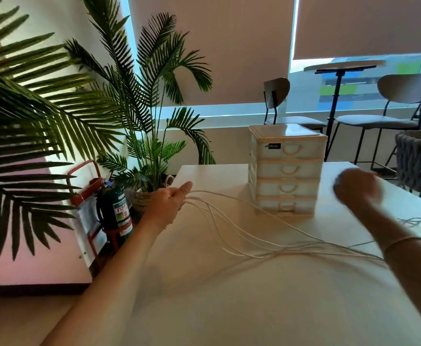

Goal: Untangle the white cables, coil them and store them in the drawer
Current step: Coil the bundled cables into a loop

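Note:
Several white cables [232, 221] stretch across the white table [229, 295], from my left hand [170, 198] at the table's left edge toward the right, under my right forearm. My left hand grips the bunched cable strands, thumb pointing right. My right hand [356, 187] hovers to the right of the drawer unit, blurred, fingers curled; whether it holds a cable I cannot make out. A small white drawer unit [285, 171] with four shut drawers stands at the table's far middle. More cable lies at the right edge [414, 222].
A potted palm [142, 136] and a green fire extinguisher [116, 208] in a red stand sit left of the table. Behind are chairs [384, 116], a high round table [341, 66] and a dark woven seat [419, 158] at the right.

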`<action>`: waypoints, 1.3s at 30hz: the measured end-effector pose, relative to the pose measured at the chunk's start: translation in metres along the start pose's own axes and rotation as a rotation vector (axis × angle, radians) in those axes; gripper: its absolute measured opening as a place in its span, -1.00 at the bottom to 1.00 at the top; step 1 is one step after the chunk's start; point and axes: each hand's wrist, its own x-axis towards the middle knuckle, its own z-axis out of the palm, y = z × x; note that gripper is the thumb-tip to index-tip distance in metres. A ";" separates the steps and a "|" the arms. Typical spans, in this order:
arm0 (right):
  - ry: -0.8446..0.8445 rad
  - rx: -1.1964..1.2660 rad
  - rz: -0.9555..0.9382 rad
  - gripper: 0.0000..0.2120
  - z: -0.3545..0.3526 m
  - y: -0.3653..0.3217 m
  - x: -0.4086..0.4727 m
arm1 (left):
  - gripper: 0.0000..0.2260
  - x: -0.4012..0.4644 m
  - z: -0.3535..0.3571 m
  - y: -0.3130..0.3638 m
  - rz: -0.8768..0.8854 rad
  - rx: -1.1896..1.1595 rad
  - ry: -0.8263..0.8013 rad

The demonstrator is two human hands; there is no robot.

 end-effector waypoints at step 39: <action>-1.174 0.939 -0.396 -0.79 0.049 -0.127 -0.137 | -0.78 -0.007 0.035 -0.013 -0.558 -0.845 0.129</action>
